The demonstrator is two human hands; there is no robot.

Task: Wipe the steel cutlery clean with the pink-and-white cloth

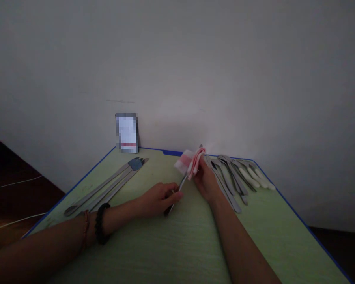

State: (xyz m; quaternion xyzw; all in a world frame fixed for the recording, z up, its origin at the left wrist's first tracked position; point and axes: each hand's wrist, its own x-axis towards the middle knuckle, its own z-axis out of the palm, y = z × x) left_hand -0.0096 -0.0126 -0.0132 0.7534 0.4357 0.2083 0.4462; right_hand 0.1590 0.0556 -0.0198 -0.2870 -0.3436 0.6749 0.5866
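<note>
My left hand (161, 199) is closed round the lower part of a slim piece of metal cutlery (182, 183), which slants up to the right above the table. My right hand (206, 179) is closed on a folded pink-and-white cloth (195, 161), wrapped about the upper part of the cutlery. A bit of metal tip shows past the cloth; whether it is a knife or another kind is hidden. Just right of my right hand lies a pile of metal cutlery (232, 177), spoons among it, beside several pieces with white handles (254, 177).
The pale green table (165, 252) has a blue edge and stands against a grey wall (177, 71). At the left lie long metal utensils, including forks (115, 181). A phone (127, 133) with a lit, blurred screen leans on the wall at the back left.
</note>
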